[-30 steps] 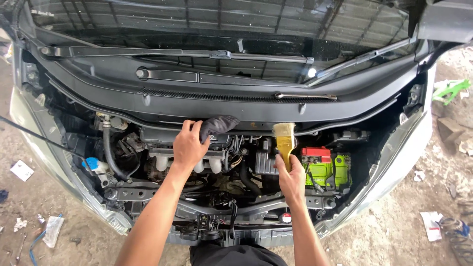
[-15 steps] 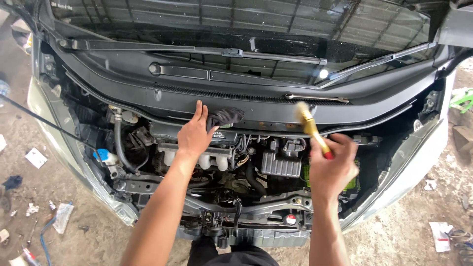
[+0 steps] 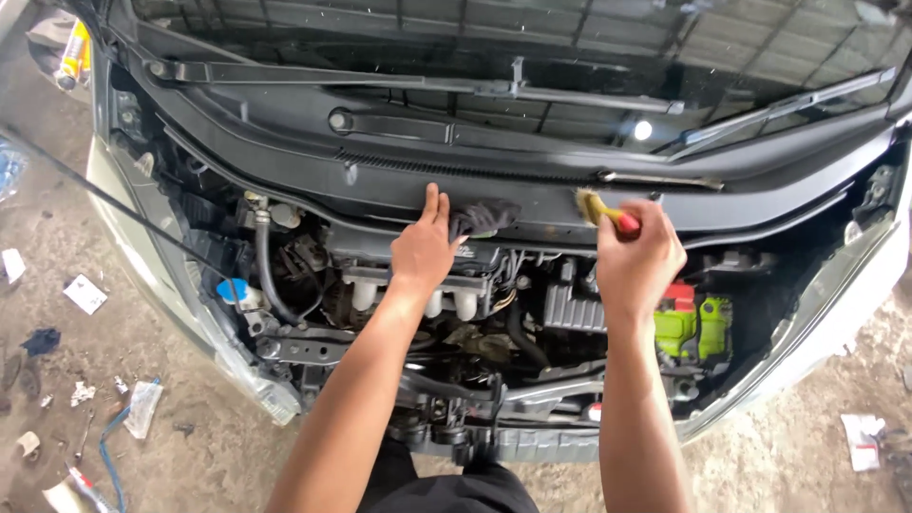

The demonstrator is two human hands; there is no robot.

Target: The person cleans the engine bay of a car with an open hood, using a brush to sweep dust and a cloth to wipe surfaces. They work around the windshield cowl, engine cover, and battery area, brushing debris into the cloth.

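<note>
Workshop floor, open engine bay (image 3: 494, 323) | left hand (image 3: 425, 249) flat beside dark cloth (image 3: 484, 217) | right hand (image 3: 638, 261) grips brush (image 3: 600, 211) at cowl panel (image 3: 399, 195) | dusting seems midway

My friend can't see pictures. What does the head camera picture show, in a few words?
Two bare arms reach into a car's open engine bay: the right hand holds a small brush with its bristles at the black panel under the windscreen, and the left hand rests on a dark cloth there. A green battery sits to the right.
</note>
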